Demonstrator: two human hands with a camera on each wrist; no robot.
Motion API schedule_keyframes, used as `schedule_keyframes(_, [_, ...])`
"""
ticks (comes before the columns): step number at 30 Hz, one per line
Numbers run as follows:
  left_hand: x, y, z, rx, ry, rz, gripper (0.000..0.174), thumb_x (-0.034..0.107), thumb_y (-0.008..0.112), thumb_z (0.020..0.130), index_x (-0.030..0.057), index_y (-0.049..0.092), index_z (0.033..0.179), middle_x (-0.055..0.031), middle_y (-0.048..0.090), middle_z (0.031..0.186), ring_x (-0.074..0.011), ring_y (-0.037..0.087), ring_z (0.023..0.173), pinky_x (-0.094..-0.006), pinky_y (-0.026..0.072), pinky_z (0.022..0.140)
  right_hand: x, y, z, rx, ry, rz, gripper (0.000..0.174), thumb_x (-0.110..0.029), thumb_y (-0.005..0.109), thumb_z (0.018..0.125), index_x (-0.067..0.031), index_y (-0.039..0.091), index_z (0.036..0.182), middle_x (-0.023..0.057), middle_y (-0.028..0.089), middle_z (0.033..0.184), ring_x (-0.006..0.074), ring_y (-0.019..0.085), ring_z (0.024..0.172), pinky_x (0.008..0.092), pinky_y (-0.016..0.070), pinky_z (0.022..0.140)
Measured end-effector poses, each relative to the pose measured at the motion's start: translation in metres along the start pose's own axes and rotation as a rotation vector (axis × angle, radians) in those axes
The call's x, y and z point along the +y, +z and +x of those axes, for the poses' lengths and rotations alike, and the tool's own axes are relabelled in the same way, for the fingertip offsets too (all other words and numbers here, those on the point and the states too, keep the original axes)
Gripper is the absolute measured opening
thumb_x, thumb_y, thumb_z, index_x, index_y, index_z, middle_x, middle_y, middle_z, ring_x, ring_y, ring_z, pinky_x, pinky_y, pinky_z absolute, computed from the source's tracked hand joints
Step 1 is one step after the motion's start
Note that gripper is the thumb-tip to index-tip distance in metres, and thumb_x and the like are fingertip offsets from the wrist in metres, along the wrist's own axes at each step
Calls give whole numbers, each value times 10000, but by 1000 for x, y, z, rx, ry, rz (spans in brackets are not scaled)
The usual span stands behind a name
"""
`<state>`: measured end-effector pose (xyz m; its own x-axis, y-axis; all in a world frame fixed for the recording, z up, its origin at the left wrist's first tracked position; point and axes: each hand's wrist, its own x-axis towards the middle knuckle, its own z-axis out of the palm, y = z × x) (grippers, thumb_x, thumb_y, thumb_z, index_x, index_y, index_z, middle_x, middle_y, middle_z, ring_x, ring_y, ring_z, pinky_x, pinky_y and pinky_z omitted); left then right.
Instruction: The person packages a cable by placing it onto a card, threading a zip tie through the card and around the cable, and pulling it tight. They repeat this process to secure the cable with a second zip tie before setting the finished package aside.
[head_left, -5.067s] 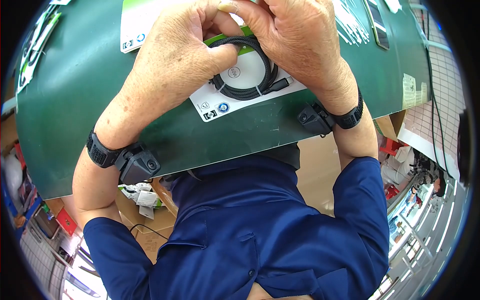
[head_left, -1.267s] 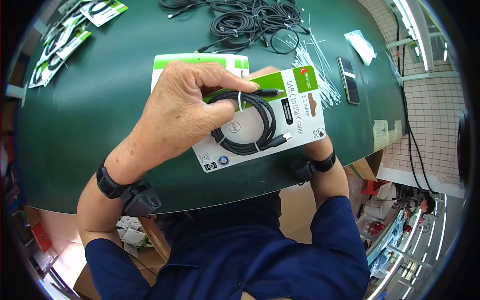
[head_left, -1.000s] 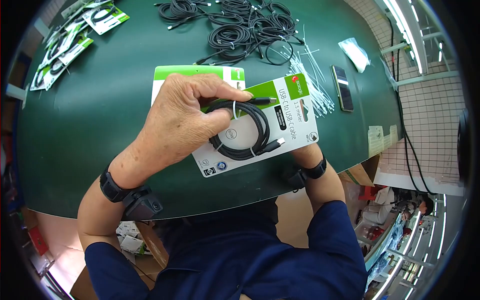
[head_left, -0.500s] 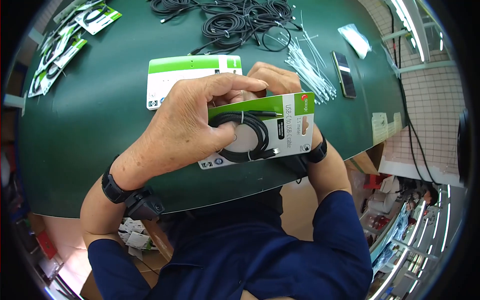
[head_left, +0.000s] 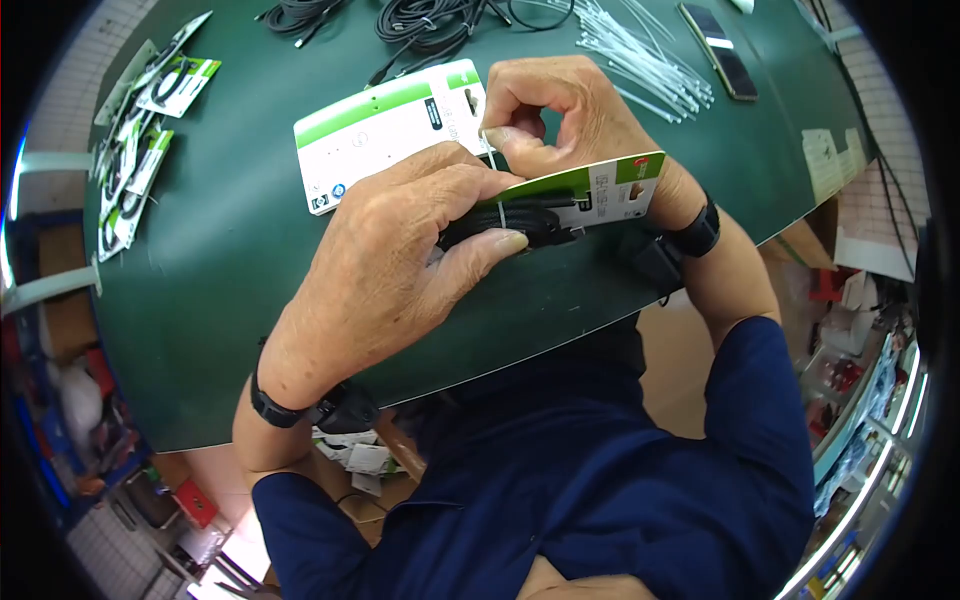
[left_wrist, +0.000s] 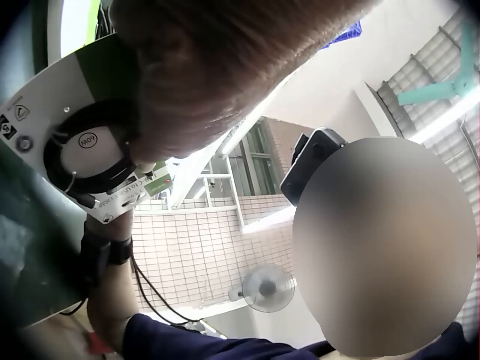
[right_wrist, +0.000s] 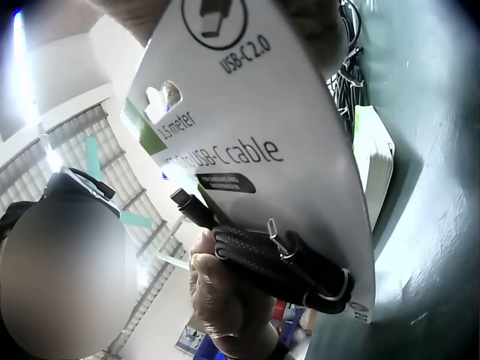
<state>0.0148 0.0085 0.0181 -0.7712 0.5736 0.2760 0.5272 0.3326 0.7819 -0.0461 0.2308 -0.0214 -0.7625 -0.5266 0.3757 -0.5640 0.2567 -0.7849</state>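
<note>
Card point(head_left: 600, 185) with cable point(head_left: 500, 218) tied on is held tilted over the table point(head_left: 200, 250). It is clamped, coil included, by the left hand point(head_left: 400, 270). A zip tie point(head_left: 491, 158) end is pinched by the right hand point(head_left: 560, 110). Behind: blank card point(head_left: 380, 130), then loose cables point(head_left: 420, 20), phone point(head_left: 720, 35). The connector point(right_wrist: 187, 206) and print are seen clearly only from the right wrist, the 60W mark point(left_wrist: 88, 140) only from the left.

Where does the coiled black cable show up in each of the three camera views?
Head: the cable sits at centre, under the left hand's fingers.
Left wrist: upper left, the cable rings a white disc.
Right wrist: lower centre, the cable lies tied against the backing card.
Shared landmark: the white-and-green backing card.
</note>
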Motion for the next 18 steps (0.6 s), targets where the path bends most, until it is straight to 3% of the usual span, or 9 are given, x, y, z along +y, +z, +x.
schedule_keyframes(5, [8,3,-3,-4,3,24,282,55,844,810,-14,746,1065,-102,701,906,-249,689,792,-315,534,734,-5,1,-3,-3,-39,27,57,50,612,792,-2,590,784,37,542,694,114,523,613,268,427,578])
schedule_keyframes(8, [7,5,-6,-16,-17,103,292,40,842,768,23,742,1042,-104,680,934,-310,687,828,-397,538,693,-4,-1,-2,3,-78,-12,55,36,620,795,-5,587,781,38,540,692,110,521,613,270,423,574])
schedule_keyframes(11, [7,7,-4,-25,-2,204,323,34,849,750,35,742,1055,-106,677,922,-318,683,815,-399,541,684,0,2,-3,10,-141,-106,62,20,633,797,-8,581,775,40,538,692,106,518,614,273,421,572])
schedule_keyframes(15, [3,1,-4,-16,60,304,376,13,852,731,44,732,1087,-108,681,906,-302,691,796,-380,541,682,6,0,-1,-48,-49,-88,70,11,649,784,-6,582,770,32,548,693,99,515,614,270,419,567])
schedule_keyframes(18, [-2,-2,-1,77,43,259,383,-3,846,748,35,722,1108,-97,699,909,-257,702,791,-347,545,692,11,-12,0,-121,140,204,73,5,684,788,-11,641,845,5,605,742,94,535,641,254,451,606])
